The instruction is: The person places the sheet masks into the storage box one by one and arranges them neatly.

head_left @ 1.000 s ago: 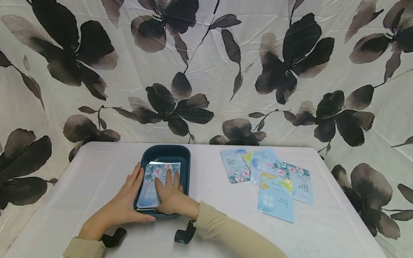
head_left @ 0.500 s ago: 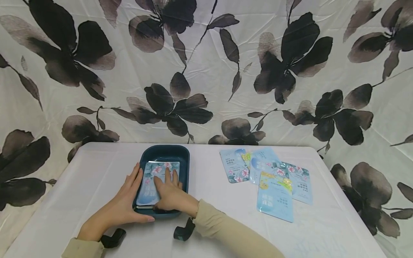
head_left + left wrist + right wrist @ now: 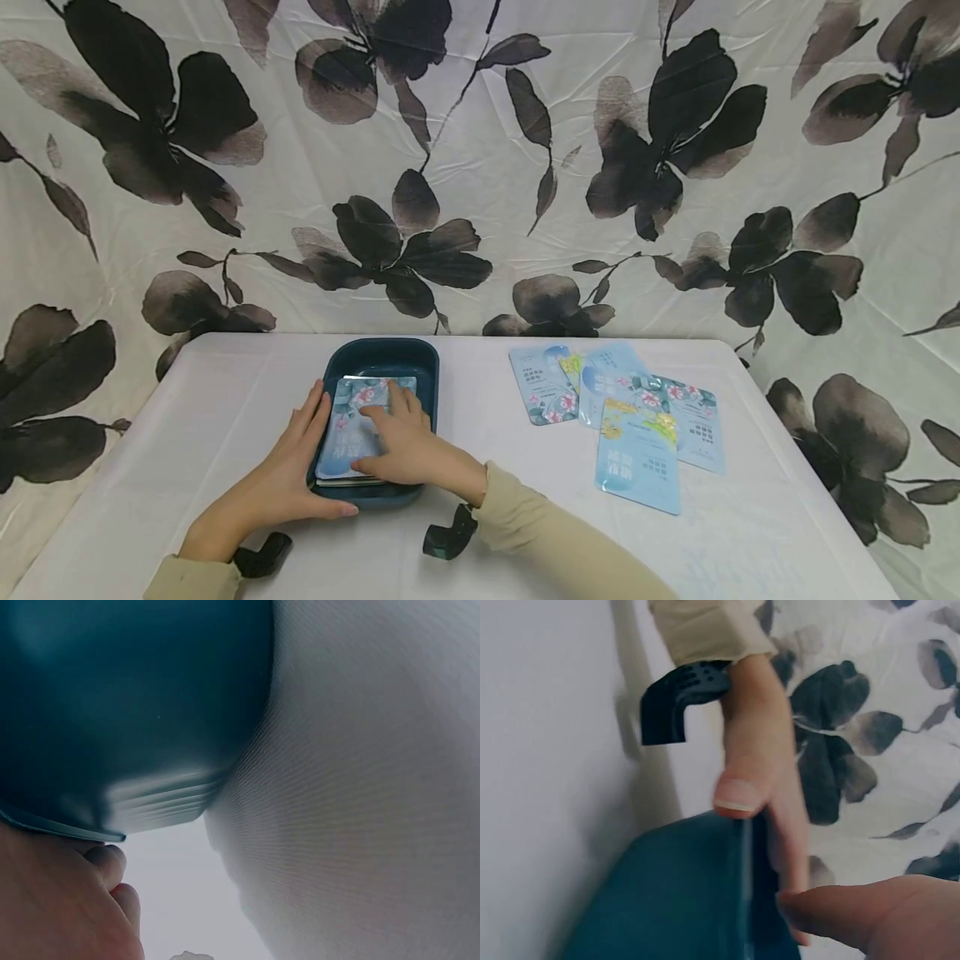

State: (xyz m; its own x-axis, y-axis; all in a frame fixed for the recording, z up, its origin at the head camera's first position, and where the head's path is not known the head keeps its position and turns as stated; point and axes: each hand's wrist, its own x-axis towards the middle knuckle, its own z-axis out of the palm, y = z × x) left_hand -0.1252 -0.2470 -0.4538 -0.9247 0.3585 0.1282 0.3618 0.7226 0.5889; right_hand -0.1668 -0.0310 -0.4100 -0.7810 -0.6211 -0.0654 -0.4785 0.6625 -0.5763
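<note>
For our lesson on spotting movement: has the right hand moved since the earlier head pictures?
Yes. Judged against the tray in the head view, the right hand has shifted a little toward the picture's right.

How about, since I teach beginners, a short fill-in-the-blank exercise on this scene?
In the head view, the loose packets lie to the ____ of the tray.
The top packet inside the tray has flowers coloured ____.
The nearest loose packet is mainly light ____, with yellow print.
The table surface is coloured ____.

Missing words: right; pink; blue; white.
</note>
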